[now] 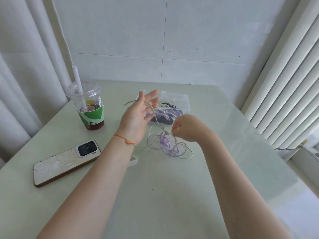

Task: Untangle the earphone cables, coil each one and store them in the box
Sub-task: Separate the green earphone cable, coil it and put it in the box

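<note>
A loose tangle of purple and pale green earphone cables (168, 144) lies on the table in front of the clear plastic box (184, 100). My left hand (139, 114) is raised above the table, palm up with fingers spread; a green cable strand (151, 107) drapes across its palm, its end sticking out to the left. My right hand (187, 127) hovers just right of the tangle with fingers curled, pinching a strand at the tangle's top. The box holds purple and dark items, partly hidden behind my left hand.
A plastic cup with a straw and green sleeve (88, 104) stands at the left. A phone in a white case (66, 162) lies face down near my left forearm, and a small white object (133, 160) peeks out beside the arm. Curtains hang on both sides.
</note>
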Demonstrator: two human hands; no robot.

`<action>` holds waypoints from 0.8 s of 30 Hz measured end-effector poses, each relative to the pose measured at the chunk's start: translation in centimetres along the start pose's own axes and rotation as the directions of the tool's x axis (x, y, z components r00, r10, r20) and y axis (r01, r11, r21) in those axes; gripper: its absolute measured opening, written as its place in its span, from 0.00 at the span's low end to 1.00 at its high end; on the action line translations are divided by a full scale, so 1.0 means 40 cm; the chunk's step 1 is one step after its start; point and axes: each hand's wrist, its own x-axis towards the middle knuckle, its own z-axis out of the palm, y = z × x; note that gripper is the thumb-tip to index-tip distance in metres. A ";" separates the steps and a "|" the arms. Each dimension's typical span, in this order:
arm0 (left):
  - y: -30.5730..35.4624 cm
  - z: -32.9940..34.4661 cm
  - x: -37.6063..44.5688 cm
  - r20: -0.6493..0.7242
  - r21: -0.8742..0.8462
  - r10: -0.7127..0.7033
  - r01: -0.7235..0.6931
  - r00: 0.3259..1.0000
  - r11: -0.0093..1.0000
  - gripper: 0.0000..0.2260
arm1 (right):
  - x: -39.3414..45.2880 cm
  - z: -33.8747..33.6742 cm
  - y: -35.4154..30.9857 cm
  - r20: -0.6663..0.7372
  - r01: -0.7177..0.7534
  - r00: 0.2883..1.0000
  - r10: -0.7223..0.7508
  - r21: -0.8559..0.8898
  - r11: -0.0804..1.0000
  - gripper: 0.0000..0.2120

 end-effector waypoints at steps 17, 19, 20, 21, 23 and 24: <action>-0.021 -0.010 0.011 0.000 0.093 -0.008 0.008 1.000 0.996 0.15 | -0.021 -0.050 -0.004 -0.155 0.085 0.988 0.008 0.582 0.809 0.10; -0.044 0.007 0.000 0.182 0.214 -0.088 0.048 0.979 0.976 0.12 | -0.022 -0.056 -0.010 -0.213 0.132 0.977 0.016 0.658 0.741 0.14; -0.053 0.013 -0.005 0.218 0.237 -0.122 0.069 0.968 0.969 0.12 | -0.021 -0.057 -0.013 -0.234 0.146 0.971 0.044 0.732 0.666 0.17; -0.058 0.019 -0.009 0.210 0.253 -0.156 0.100 0.965 0.962 0.14 | -0.019 -0.061 -0.014 -0.255 0.161 0.963 0.089 0.806 0.570 0.18; -0.059 0.019 -0.008 0.111 0.322 -0.189 0.144 0.976 0.936 0.19 | -0.020 -0.074 -0.009 -0.309 0.204 0.931 0.195 0.882 0.424 0.18; -0.061 0.014 -0.005 0.043 0.382 -0.185 0.155 0.982 0.911 0.19 | -0.021 -0.082 -0.003 -0.344 0.225 0.907 0.242 0.883 0.412 0.18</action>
